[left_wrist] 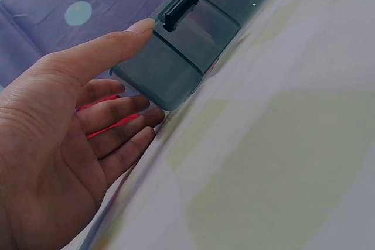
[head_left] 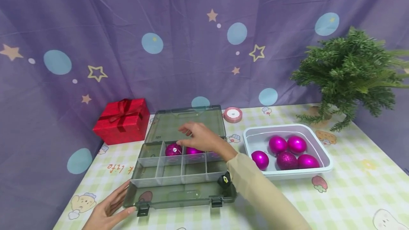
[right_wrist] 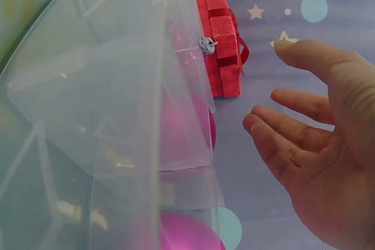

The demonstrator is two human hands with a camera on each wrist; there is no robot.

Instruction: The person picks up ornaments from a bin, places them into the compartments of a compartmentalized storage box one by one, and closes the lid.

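The right hand [head_left: 202,137], relaxed and empty, hovers above balls [head_left: 172,152] in the box [head_left: 170,195]; the left hand [head_left: 107,208], straight-fingered, touches its near-left corner.

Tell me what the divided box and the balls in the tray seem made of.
Divided box: probably hard plastic, smoky and glossy; the tablecloth shows through. Balls: likely plastic, possibly coated glass; four have a smooth metallic sheen, one looks glittery.
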